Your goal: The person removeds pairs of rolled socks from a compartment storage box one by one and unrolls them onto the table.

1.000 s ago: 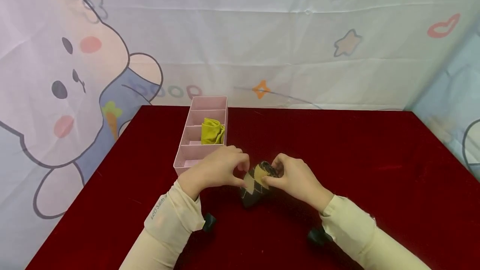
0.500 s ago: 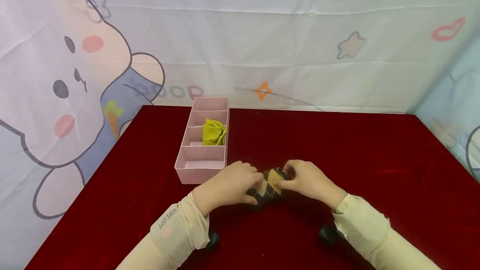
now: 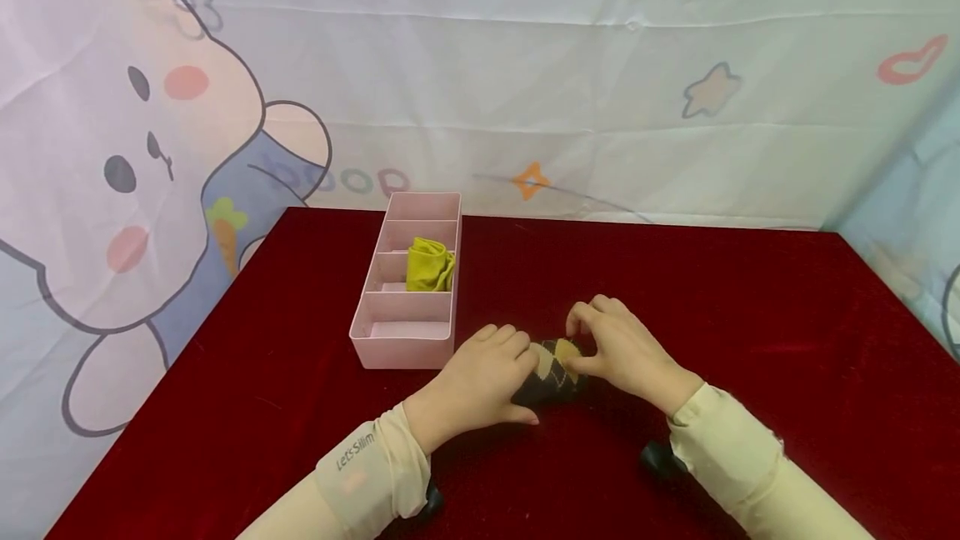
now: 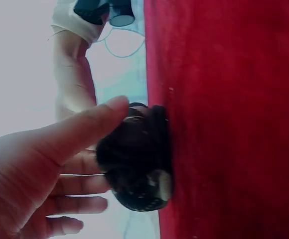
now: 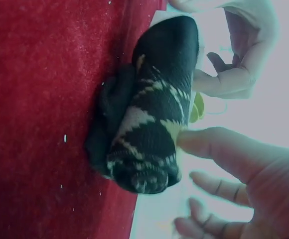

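Note:
A folded dark sock (image 3: 553,382) with a tan and yellow diamond pattern lies on the red tablecloth. At its left end is my left hand (image 3: 480,377), the fingertips touching the top and the thumb spread away toward the front. My right hand (image 3: 630,348) arches over the other end. Its thumb touches the patterned side of the sock (image 5: 157,94), while the other fingers stand apart behind it in the right wrist view. From the left wrist, the sock (image 4: 134,154) shows as a dark bundle beyond my thumb and loosely spread fingers.
Left of the sock stands a pink divided box (image 3: 401,352), with a folded yellow-green cloth (image 3: 430,265) in one compartment. The red tablecloth (image 3: 675,273) reaches back to a printed cartoon curtain (image 3: 585,90). Dark wrist devices (image 3: 660,458) hang below the sleeves.
Both hands and the sock have shifted right, away from the pink box, and the sock lies more level. My left thumb has spread from the sock, and my right fingers have lifted off it.

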Demonstrator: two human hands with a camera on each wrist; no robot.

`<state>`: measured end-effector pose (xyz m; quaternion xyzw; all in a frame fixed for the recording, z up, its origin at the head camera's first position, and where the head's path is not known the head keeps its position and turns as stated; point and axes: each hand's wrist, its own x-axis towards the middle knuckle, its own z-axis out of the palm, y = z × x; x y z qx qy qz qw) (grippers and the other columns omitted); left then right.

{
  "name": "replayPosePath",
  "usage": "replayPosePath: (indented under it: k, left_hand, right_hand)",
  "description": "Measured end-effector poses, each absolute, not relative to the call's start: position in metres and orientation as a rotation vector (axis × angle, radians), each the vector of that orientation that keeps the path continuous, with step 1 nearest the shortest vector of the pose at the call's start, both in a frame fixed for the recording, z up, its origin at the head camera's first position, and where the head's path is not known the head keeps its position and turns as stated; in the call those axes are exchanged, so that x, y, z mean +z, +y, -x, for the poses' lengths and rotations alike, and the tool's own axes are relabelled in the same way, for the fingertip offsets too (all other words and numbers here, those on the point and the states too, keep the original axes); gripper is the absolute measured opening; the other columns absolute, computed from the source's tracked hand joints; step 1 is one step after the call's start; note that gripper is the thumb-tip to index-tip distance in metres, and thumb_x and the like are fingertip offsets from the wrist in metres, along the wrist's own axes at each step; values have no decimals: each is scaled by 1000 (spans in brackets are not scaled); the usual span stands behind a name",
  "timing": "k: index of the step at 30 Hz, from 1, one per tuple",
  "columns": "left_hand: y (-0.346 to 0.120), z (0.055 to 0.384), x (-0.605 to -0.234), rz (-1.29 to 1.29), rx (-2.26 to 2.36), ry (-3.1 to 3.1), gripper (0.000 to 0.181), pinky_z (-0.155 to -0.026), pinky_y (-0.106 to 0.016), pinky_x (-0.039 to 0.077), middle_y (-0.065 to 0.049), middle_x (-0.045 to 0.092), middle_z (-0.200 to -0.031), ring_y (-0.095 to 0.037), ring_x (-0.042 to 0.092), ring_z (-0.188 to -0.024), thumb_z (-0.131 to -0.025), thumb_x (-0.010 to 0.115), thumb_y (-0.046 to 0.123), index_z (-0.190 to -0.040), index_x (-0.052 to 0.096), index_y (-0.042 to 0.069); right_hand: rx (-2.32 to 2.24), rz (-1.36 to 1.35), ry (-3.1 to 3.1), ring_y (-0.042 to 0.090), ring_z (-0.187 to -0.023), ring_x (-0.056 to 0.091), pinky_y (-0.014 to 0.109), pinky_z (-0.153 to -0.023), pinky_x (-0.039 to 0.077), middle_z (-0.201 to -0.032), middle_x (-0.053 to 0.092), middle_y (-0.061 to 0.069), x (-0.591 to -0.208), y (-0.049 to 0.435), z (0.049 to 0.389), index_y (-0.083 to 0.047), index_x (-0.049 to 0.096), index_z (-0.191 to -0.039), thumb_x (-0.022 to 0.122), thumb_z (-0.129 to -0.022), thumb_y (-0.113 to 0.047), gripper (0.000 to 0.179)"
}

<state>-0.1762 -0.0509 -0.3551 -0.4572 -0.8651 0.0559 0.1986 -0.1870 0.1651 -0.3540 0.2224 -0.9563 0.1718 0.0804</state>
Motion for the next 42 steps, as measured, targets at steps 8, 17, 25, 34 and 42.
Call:
replayPosePath:
  k: [8, 17, 25, 34, 42]
  left_hand:
    - [-49, 184, -366, 1258, 85, -2363, 42, -82, -26, 46, 3, 59, -96, -14, 56, -92, -71, 80, 46, -95, 63, 16]
    - [-54, 192, -374, 1168, 25, -2314, 33, -76, -27, 44, 3, 56, -90, -15, 54, -87, -73, 77, 37, -94, 62, 16]
    - [-53, 194, -378, 1132, -22, -2285, 32, -76, -27, 44, 2, 58, -91, -16, 54, -89, -74, 76, 34, -96, 62, 15]
    - [-50, 194, -381, 1146, -118, -2132, 34, -71, -25, 45, 0, 59, -92, -16, 56, -87, -73, 76, 20, -103, 62, 15]
    - [-46, 194, -384, 1105, -114, -2087, 30, -69, -25, 44, 0, 58, -91, -16, 56, -85, -74, 75, 20, -100, 61, 14]
  right_hand:
    - [597, -897, -2774, 7, -76, 44, 20, -66, 41, -77, 53, -9, -364, 163, 192, -19, 63, -80, 70, -76, -5, 16]
    - [539, -994, -2650, 5, -77, 49, 20, -67, 45, -84, 59, -8, -370, 162, 193, -15, 66, -90, 78, -76, -25, 21]
    - [400, -975, -2656, 7, -79, 46, 22, -69, 43, -89, 59, -7, -375, 161, 194, -15, 63, -94, 83, -71, -30, 34]
    - [397, -943, -2640, 10, -84, 51, 26, -73, 46, -93, 60, -4, -377, 158, 193, -14, 62, -97, 83, -72, -28, 35]
    - [409, -899, -2615, 12, -85, 54, 27, -73, 48, -95, 62, -3, -378, 159, 193, -12, 63, -99, 83, -72, -25, 36]
